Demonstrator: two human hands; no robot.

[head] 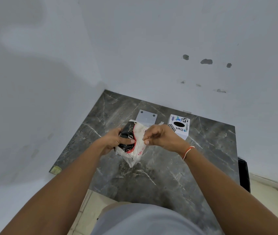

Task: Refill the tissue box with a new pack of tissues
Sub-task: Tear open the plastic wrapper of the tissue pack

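I hold a soft tissue pack (pixel 135 146) in clear plastic printed black, white and red, just above the dark marble table (pixel 160 175). My left hand (pixel 116 141) grips its black left side, thumb across the front. My right hand (pixel 162 136) pinches the wrapper's white right edge between thumb and fingers. The white tissue box (pixel 179 128) stands on the table behind my right hand, its black oval opening facing up and stickers on top. A flat white panel (pixel 146 118) lies behind the pack; I cannot tell whether it belongs to the box.
The table sits in a corner between two pale walls. A yellow sticker (pixel 55 170) marks its front left corner. A black object (pixel 244 173) stands beside the table's right edge. Pale floor tiles (pixel 87 211) show below the front edge.
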